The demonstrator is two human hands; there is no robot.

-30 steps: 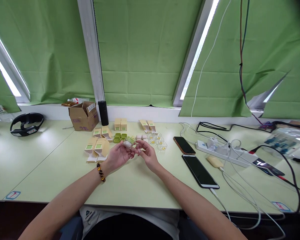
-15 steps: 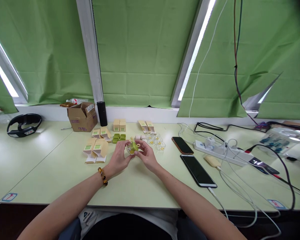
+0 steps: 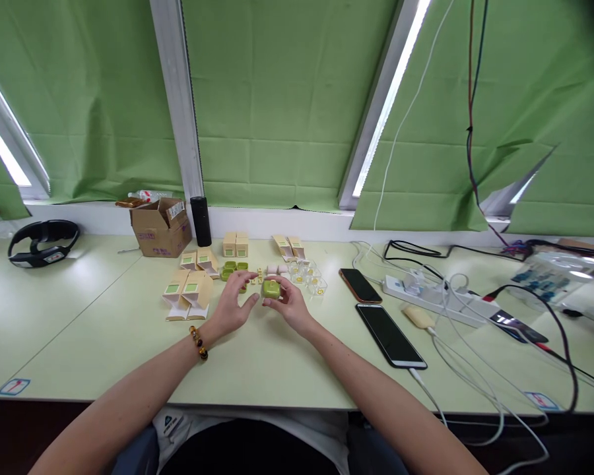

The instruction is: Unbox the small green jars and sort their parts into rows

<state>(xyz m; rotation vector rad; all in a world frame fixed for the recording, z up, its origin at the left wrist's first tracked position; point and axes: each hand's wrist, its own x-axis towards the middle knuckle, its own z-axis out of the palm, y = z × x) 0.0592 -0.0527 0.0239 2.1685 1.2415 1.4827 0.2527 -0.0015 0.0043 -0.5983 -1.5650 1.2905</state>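
Note:
Between the thumb and fingers of my right hand (image 3: 291,307) is a small green case (image 3: 271,288), square with rounded corners, held above the table. My left hand (image 3: 233,305) is a little to its left, with thumb and fingers apart and nothing between them. Just beyond that hand lie several green square pieces (image 3: 229,270), one partly hidden by its fingers. Tiny yellow pieces (image 3: 260,277) lie between the hands, farther back. Behind my right hand are pale pink rolls (image 3: 276,269) and several clear cups (image 3: 318,285) with yellow inside.
Cardboard packets (image 3: 197,293) lie on the left, more (image 3: 235,245) at the back. A carton (image 3: 161,231) and a black cylinder (image 3: 200,222) stand by the wall. Two phones (image 3: 390,335), a power strip (image 3: 435,300) and tangled cables occupy the right side. A headset (image 3: 43,244) rests far left.
My left hand has come off the green case and moved slightly left, opening. The case stays in my right hand, its green top now turned toward me.

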